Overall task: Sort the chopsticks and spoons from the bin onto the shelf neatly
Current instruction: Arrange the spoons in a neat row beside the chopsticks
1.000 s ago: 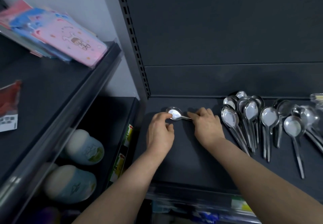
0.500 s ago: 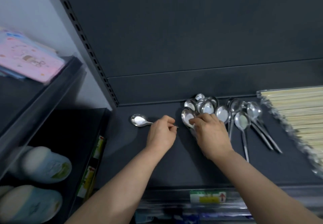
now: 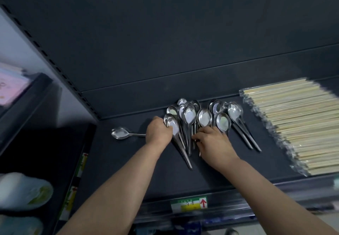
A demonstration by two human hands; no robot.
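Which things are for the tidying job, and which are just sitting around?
For the job: pile of shiny metal spoons, lone metal spoon on the left, wrapped pale wooden chopsticks, dark shelf, left hand, right hand.
Just there: pink packet, pale rounded items lower left, green-and-yellow price label.

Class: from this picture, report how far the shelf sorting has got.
Done: wrapped chopsticks lie stacked at the right of the shelf. In hand: the left hand and right hand hold the spoon pile. To do: one lone spoon lies sideways, apart; the bin is out of view.
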